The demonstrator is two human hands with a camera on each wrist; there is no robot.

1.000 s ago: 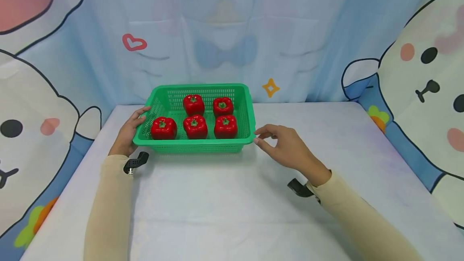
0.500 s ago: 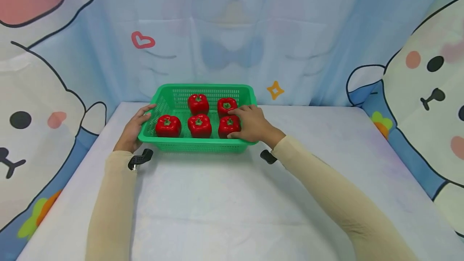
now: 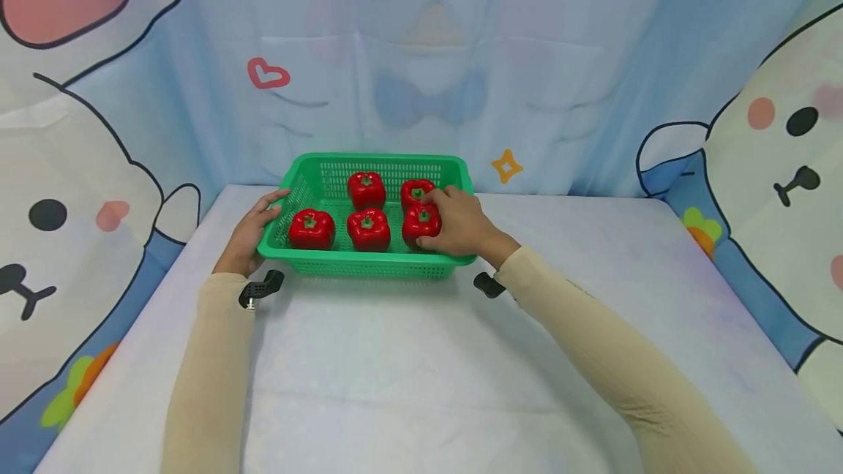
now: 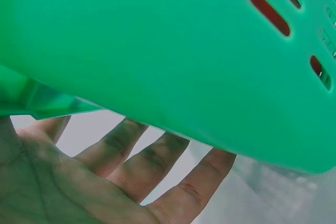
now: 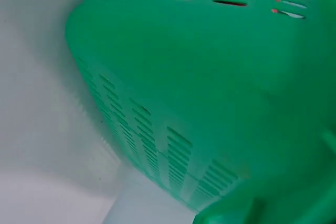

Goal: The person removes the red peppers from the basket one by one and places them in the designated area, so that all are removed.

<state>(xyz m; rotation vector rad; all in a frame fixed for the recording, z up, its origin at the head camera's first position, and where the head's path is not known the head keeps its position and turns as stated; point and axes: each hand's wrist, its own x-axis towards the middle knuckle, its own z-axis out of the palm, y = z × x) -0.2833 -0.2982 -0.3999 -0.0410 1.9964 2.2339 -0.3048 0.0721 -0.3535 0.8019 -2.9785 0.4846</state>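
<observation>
A green plastic basket (image 3: pixel 356 264) with slotted walls holds several red bell peppers in the head view. My right hand (image 3: pixel 463 225) reaches over its right side and grips the front-right bell pepper (image 3: pixel 418 225), thumb in front and fingers behind. That bell pepper is inside the basket. My left hand (image 3: pixel 246 240) touches the basket's left side with its fingers extended. In the left wrist view, the left fingers (image 4: pixel 191 187) reach behind the green wall, their tips hidden. The right wrist view has mostly the basket's outer corner (image 5: pixel 184 61); the right hand is not visible there.
Other bell peppers lie close by: front middle (image 3: pixel 369 231), front left (image 3: pixel 312 230), back middle (image 3: pixel 366 191) and back right (image 3: pixel 411 192). The basket stands on a white-covered table (image 3: pixel 395 364), near a blue patterned curtain (image 3: pixel 421 42) behind it.
My right hand has moved left from beside the basket's right rim, over it, and has taken hold of the front-right bell pepper. The left hand stays at the basket; the head view has shifted slightly.
</observation>
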